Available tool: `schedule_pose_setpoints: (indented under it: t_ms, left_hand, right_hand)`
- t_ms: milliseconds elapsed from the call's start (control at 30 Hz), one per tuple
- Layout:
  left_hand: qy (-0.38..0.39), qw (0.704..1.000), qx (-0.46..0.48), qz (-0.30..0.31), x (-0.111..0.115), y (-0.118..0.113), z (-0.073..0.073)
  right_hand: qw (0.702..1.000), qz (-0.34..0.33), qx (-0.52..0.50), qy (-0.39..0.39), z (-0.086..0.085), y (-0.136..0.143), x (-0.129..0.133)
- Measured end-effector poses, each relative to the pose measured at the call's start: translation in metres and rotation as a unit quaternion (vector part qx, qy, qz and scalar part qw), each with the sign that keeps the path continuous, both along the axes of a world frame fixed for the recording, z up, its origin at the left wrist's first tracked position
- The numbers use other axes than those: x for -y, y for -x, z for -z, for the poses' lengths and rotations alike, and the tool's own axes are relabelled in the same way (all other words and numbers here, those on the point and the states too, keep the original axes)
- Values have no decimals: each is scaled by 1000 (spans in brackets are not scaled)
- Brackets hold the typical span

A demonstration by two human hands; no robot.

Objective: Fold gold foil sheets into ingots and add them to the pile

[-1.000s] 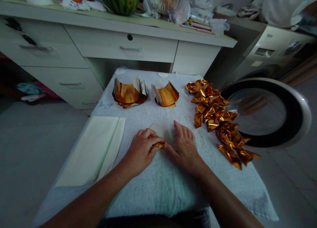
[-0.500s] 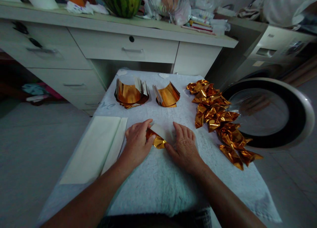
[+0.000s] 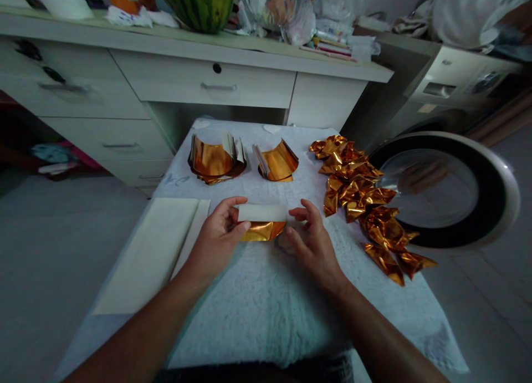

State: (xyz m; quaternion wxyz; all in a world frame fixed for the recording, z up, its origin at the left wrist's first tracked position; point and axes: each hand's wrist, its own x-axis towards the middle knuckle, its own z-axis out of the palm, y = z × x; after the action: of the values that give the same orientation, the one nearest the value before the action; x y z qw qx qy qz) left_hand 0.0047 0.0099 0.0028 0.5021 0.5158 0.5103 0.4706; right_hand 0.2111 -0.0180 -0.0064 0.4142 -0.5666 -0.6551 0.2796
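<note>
A small gold foil sheet with a white upper strip lies between my hands near the middle of the table. My left hand pinches its left end between thumb and fingers. Just off its right end, my right hand has its thumb and fingers apart, with nothing visible between them. Behind my hands stand a larger curved stack of gold sheets and a smaller curved stack. Several folded gold foil pieces run in a heap down the right side.
White paper sheets lie at the left of the cloth-covered table. Beyond it is a white drawer cabinet with a watermelon on top. An open washing machine door stands at the right.
The foil sheet has turned from slanted to level, its white strip facing up. My right hand has lifted off its right end, fingers curling. The view has shifted slightly.
</note>
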Motion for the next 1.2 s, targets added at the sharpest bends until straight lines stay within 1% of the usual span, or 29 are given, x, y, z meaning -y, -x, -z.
schedule_pose_setpoints:
  t_ms: [100, 167, 233, 333, 500, 633, 700, 767, 833, 900, 1033, 1100, 1200]
  left_hand:
    - [25, 998, 51, -7, 2, -3, -2]
    - [34, 997, 72, -10, 4, -5, -2]
    - [41, 995, 91, -9, 6, -6, -2]
    - [45, 993, 107, 15, 8, -9, -2]
    - [38, 991, 101, 73, 12, -13, -4]
    - [-1, 994, 54, 98, 16, -11, -7]
    - [-16, 991, 11, 133, 18, -6, -8]
    - [-45, 982, -43, 176, 19, -2, -8]
    - [-91, 971, -102, 198, 21, 2, -7]
    - [-128, 957, -168, 197, 23, 3, -6]
    - [-220, 920, -277, 169, 26, 0, -2]
    - [-264, 901, -307, 154, 27, -1, 1]
    - [-319, 873, -345, 132, 26, 2, 6]
  right_hand:
    - [990, -9, -131, 60, -2, 2, -2]
    - [968, -30, -226, 101, -3, 4, -3]
    - [943, -53, -299, 135, -3, 6, -5]
    - [919, -70, -354, 161, -4, 7, -8]
    - [907, -50, -384, 168, -6, 7, -10]
    - [913, -36, -377, 153, -6, 7, -10]
    - [921, -27, -362, 142, -5, 7, -10]
    - [930, -20, -344, 128, -4, 7, -11]
    - [939, -16, -323, 116, -3, 6, -12]
    - [945, -18, -303, 117, -2, 6, -12]
    - [961, -25, -249, 119, -1, 4, -11]
    - [976, -26, -187, 108, -1, 3, -10]
    - [995, -12, -63, 80, -2, 3, -10]
